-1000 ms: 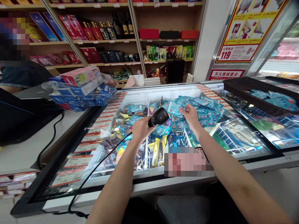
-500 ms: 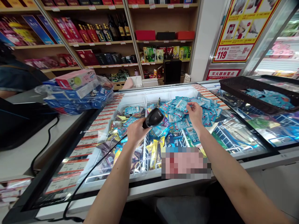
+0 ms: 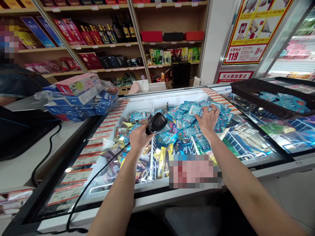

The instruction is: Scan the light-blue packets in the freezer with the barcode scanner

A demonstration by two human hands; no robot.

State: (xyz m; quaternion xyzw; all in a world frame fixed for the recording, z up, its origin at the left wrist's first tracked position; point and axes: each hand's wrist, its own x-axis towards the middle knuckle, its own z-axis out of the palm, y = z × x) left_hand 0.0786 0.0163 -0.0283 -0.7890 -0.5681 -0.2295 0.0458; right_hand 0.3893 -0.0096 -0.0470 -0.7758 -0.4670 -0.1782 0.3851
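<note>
1. Blue, shiny packets lie in a loose heap, seemingly on the glass top of the freezer, to the right of the middle from where I stand.
2. The right hand is spread over that heap, fingers bent and touching the packets; I cannot tell whether they pinch one. To do this well, I'd take a single packet by its edge, since overlapping ones look easy to pick up together.
3. The left hand has its fingers wrapped round a black handheld scanner, raised just beside the heap. Its reading window is hidden from me, so I'd check where it points.
4. Some packets show a pale printed panel with barcode lines. A panel held flat, facing the scanner, with no thumb across it, should read best; slick wrapping may throw glare.
5. The cable runs from the scanner down the left side and over the freezer's front edge. I'd leave it slack and clear of the forearm.
6. More blue packets rest in the dark tray on the right, well apart from the heap; I'd avoid mixing the two groups.
</note>
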